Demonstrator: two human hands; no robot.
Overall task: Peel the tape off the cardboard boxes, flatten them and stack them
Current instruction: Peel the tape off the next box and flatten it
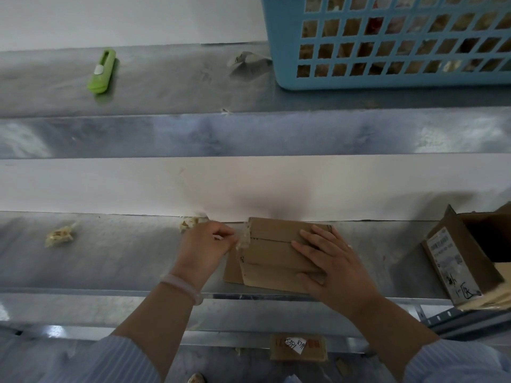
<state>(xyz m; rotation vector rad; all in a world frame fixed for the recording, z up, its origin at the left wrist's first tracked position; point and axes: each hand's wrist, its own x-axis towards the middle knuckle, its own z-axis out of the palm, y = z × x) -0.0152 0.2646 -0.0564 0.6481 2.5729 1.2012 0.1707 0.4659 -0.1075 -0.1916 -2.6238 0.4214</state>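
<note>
At the far left of the metal tabletop (124, 258) a crumpled wad of tape (59, 236) is lying alone. A second wad (188, 223) is sitting against the back wall just beyond the left hand (206, 244). Both are probably stripped pieces dropped aside so that they are not sticking to the work. On the higher ledge a green cutter (101, 71) is lying unused, well apart from both hands.

The left hand is curling its fingers, and thumb and forefinger are pinching a pale strip of tape (244, 239) at the left edge of the flattened box (276, 252). The strip is lifting off the cardboard, so the peel looks to be under way.

The flattened box is lying in the middle of the tabletop, between the back wall and the front edge. A further edge of cardboard is showing under it at the left. Whether that is a flap or another sheet, I cannot tell.

The right hand (329, 261) is spreading its fingers straight and pressing flat on the right half of the box. It is likely pinning the box down so that the pull on the strip is not dragging it sideways.

At the right edge an open box (456, 261) with a label is standing tilted, seemingly waiting its turn. Above it a blue basket (387, 78) is sitting on the ledge.
</note>
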